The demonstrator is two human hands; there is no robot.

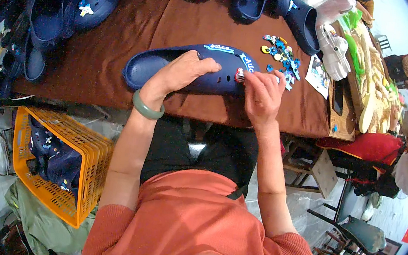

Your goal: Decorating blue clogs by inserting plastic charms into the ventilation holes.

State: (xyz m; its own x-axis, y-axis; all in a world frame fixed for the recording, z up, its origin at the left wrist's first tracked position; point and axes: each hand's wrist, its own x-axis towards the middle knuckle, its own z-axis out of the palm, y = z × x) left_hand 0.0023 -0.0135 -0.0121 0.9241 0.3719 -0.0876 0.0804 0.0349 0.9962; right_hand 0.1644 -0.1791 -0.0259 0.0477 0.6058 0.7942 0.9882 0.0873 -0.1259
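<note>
Left hand (182,72) steadies navy clog (190,68); right hand (262,95) presses charm (240,75).

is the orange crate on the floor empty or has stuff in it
Has stuff in it: the orange crate holds several dark blue clogs heaped toward its upper end, some with small charms on them.

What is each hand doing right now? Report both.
Left hand: closed over the navy clog, steadying it.
Right hand: fingers pinched on a small round charm at the clog's side.
</note>
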